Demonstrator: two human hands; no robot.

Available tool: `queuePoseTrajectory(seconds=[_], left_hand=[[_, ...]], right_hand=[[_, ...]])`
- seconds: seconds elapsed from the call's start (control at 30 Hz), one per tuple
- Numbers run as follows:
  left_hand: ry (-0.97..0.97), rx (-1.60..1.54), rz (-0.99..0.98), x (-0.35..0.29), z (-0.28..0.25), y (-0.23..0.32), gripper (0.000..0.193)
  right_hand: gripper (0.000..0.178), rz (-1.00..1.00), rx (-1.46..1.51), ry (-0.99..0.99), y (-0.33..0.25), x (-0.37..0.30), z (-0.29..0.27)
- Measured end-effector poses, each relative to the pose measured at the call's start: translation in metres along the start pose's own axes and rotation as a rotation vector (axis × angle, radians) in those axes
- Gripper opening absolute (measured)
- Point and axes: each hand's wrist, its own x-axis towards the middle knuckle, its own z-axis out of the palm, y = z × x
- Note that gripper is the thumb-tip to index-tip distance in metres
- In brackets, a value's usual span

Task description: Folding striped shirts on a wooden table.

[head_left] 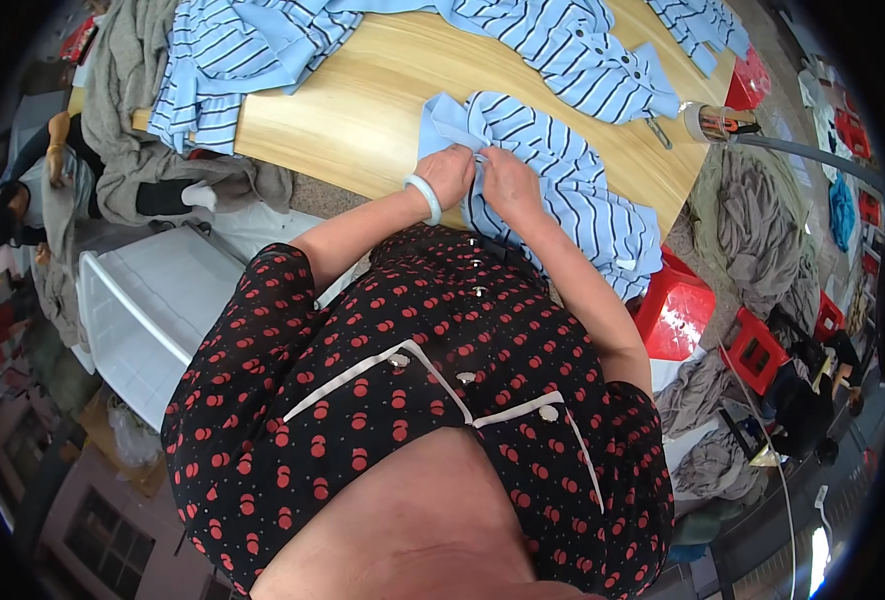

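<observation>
A light blue shirt [553, 150] with dark and white stripes lies bunched at the table's near edge, its lower part hanging over the side toward me. My left hand [448, 174], with a pale bangle at the wrist, pinches the plain blue band of the shirt. Right beside it, my right hand [510, 186] is closed on the same fabric. The fingertips of both hands meet at the cloth, and what lies between them is too small to make out.
More striped shirts [573, 50] lie across the wooden table [363, 120]. Small metal snips [659, 132] and a clear cup of tools [708, 122] are at its right. A white plastic bin [148, 290] stands left, red stools [758, 350] right. Another person [48, 185] sits far left by grey cloth.
</observation>
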Motion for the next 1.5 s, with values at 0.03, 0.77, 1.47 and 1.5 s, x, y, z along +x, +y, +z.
queuePoseTrajectory(seconds=[0.03,0.77,1.47,1.5], left_hand=[[0.019,-0.015,-0.004,0.000,0.000,0.000,0.020],[-0.344,-0.542,-0.146,-0.003,-0.030,-0.056,0.019],[-0.663,0.281,0.166,0.029,0.012,-0.029,0.021],[-0.634,0.395,0.165,0.029,0.011,-0.025,0.021]], right_hand=[[0.016,0.001,0.001,0.000,0.002,0.001,0.001],[0.021,0.121,0.302,-0.255,0.004,0.005,0.003],[0.013,-0.185,-0.051,-0.271,0.024,-0.033,0.030],[0.013,-0.172,-0.023,-0.256,0.026,-0.033,0.032]])
